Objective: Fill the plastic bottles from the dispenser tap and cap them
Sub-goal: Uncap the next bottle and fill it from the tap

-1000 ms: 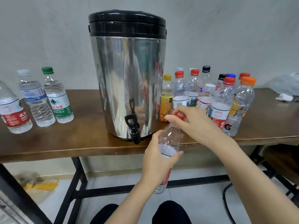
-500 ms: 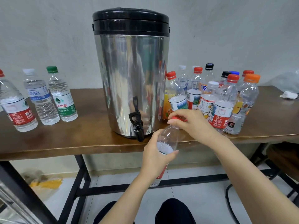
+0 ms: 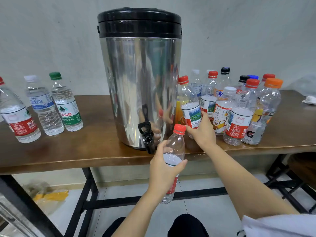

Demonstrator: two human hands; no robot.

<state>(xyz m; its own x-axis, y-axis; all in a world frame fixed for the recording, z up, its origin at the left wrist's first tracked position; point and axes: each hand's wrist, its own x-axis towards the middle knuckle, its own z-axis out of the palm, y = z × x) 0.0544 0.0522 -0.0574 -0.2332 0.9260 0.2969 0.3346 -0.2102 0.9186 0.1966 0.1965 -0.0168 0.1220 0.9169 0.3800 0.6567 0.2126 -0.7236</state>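
Note:
A steel dispenser [image 3: 140, 74] with a black lid stands on the brown table [image 3: 85, 151]; its black tap [image 3: 147, 136] juts over the front edge. My left hand [image 3: 162, 170] grips a clear bottle [image 3: 176, 146] with a red cap [image 3: 179, 128] screwed on, held just right of the tap and below the table edge. My right hand [image 3: 202, 132] curls round the lower part of another red-capped bottle [image 3: 189, 106], which leans left at the front of the right-hand group.
Three water-filled capped bottles [image 3: 46, 106] stand left of the dispenser. Several capped bottles [image 3: 239, 113] crowd the table on the right. A white crumpled tissue [image 3: 309, 100] lies at the far right. Black table legs [image 3: 85, 194] and my knees are below.
My right hand has left the red cap of the held bottle and moved right onto a red-capped bottle on the table. The left hand keeps its bottle by the tap.

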